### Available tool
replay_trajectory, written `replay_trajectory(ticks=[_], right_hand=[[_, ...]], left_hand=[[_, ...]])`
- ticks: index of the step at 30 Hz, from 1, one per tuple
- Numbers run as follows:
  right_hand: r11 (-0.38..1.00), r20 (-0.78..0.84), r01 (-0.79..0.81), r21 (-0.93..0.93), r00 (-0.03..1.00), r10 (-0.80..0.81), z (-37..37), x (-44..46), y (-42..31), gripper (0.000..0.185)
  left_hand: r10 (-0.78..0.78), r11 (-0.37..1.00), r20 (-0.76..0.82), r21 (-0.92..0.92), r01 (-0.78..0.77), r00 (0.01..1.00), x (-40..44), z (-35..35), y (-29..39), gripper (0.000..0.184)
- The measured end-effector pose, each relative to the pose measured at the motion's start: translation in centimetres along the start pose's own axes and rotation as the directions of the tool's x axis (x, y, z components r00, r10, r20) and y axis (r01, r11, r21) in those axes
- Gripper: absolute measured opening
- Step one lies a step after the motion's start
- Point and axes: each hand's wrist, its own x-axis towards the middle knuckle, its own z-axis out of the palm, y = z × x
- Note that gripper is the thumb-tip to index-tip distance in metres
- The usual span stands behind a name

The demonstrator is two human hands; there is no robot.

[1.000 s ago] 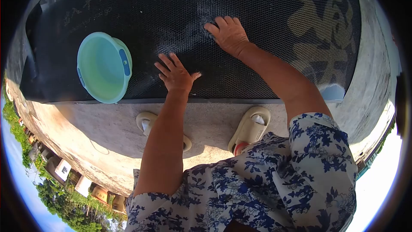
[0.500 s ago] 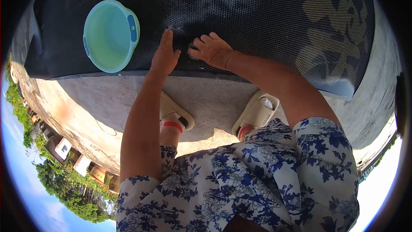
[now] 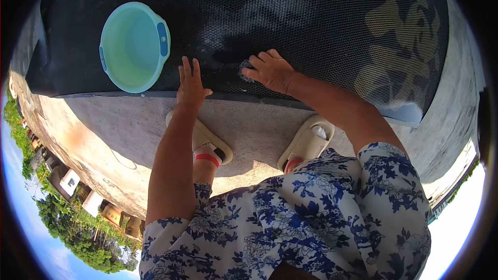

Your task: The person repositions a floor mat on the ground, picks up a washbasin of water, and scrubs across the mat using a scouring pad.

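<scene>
A black textured mat (image 3: 321, 36) with a pale flower pattern at its right side spreads in front of me. My right hand (image 3: 271, 71) is closed over a grey steel wool scrubber (image 3: 245, 70), pressing it against the mat close to the near edge; part of the scrubber is hidden under the fingers. To its left, my left hand (image 3: 192, 85) rests at the mat's near edge, fingers spread, with nothing in it. A light green basin (image 3: 129, 75) with blue handles stands on the mat, left of my left hand.
Whitish wet or soapy patches (image 3: 280, 8) show on the mat. Below it lies concrete floor (image 3: 249, 119), where my feet stand in beige slippers (image 3: 311, 137). Far left are trees (image 3: 78, 233) and small buildings.
My right hand has slid with the scrubber to the right and slightly nearer to me. My left hand has moved back toward the mat's edge, its fingers now spread wider.
</scene>
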Motion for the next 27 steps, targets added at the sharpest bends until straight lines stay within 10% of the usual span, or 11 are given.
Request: replay_trajectory(ticks=[11, 19, 25, 27], right_hand=[[0.986, 0.003, -0.139, -0.089, 0.99, 0.14, -3.2, -11.2, 5.1, 0.024], [0.985, -0.068, -0.14, -0.096, 0.989, 0.134, -0.9, 9.6, 3.0, 0.03], [0.995, 0.006, -0.062, -0.083, 0.998, 0.063, -3.4, -5.8, 6.1, 0.039], [0.945, -0.155, -0.259, -0.201, 0.961, 0.23, -4.6, -5.5, 9.3, 0.051]], left_hand=[[-0.008, 0.998, 0.023, -0.067, 0.01, 1.0, -0.1, -0.6, 0.0, 0.113], [0.002, 0.999, -0.029, 0.055, -0.001, 1.0, 0.3, -0.3, -0.3, 0.113], [-0.006, 1.0, -0.007, -0.001, 0.006, 1.0, 0.2, -0.1, -0.4, 0.112], [0.002, 1.0, 0.004, -0.007, -0.002, 1.0, 0.0, 0.1, -0.7, 0.112]])
